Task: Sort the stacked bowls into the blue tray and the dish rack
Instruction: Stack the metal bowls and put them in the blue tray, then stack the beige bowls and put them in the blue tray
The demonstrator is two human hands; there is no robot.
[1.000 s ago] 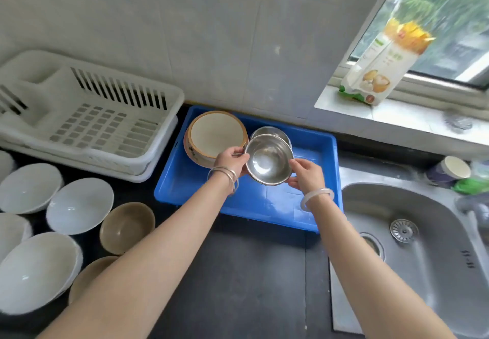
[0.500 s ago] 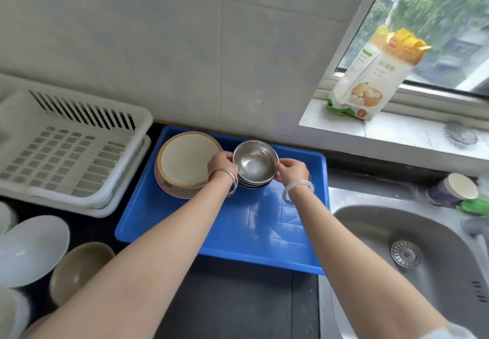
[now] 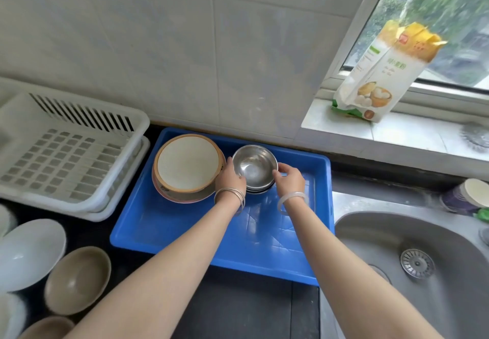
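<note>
A steel bowl (image 3: 254, 166) sits nested on top of other steel bowls at the back of the blue tray (image 3: 185, 235). My left hand (image 3: 229, 177) touches its left rim and my right hand (image 3: 288, 178) its right rim, fingers curled around it. Left of it in the tray stands a stack of wide beige and pink bowls (image 3: 188, 165). The white dish rack (image 3: 66, 151) stands left of the tray with nothing in it. White bowls (image 3: 29, 254) and tan bowls (image 3: 76, 280) lie on the dark counter at lower left.
A steel sink (image 3: 412, 267) is right of the tray. A flour bag (image 3: 381, 74) stands on the window sill. A cup (image 3: 465, 196) and a green item sit at the far right behind the sink. A tiled wall rises behind the tray.
Both hands lowered the steel bowl from above the tray onto the steel bowl stack at the tray's back. It now rests there with both hands still at its rim.
</note>
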